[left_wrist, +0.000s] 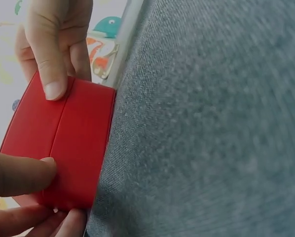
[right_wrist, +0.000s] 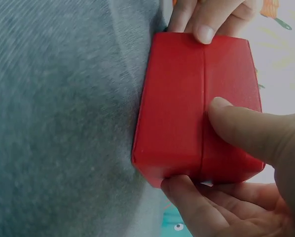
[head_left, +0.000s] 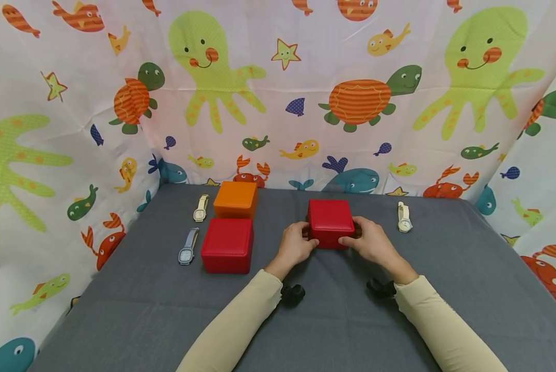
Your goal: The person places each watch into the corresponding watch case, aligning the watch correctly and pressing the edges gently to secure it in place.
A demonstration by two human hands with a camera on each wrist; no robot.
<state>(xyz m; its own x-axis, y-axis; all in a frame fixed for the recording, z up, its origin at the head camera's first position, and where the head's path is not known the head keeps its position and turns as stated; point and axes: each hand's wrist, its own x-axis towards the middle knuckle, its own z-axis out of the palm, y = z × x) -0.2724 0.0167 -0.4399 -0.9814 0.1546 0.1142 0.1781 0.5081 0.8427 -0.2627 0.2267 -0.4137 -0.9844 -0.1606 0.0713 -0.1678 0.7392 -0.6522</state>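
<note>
A closed red box (head_left: 330, 222) stands on the grey cloth between both hands. My left hand (head_left: 295, 247) grips its left side, thumb on the front face near the lid seam, fingers along the side. On the opposite side my right hand (head_left: 371, 244) holds it the same way. In the right wrist view the right thumb (right_wrist: 236, 121) lies across the seam of the red box (right_wrist: 174, 108). The left wrist view shows the left thumb (left_wrist: 26, 174) at the seam too, with the red box (left_wrist: 83, 138) low against the cloth.
Left of the hands sit another red box (head_left: 228, 245) and an orange box (head_left: 236, 199) behind it. Beside them lie a cream watch (head_left: 201, 208) and a blue-grey watch (head_left: 188, 247). A white-strapped watch (head_left: 403, 217) lies at the right. A printed curtain (head_left: 278, 144) borders the table.
</note>
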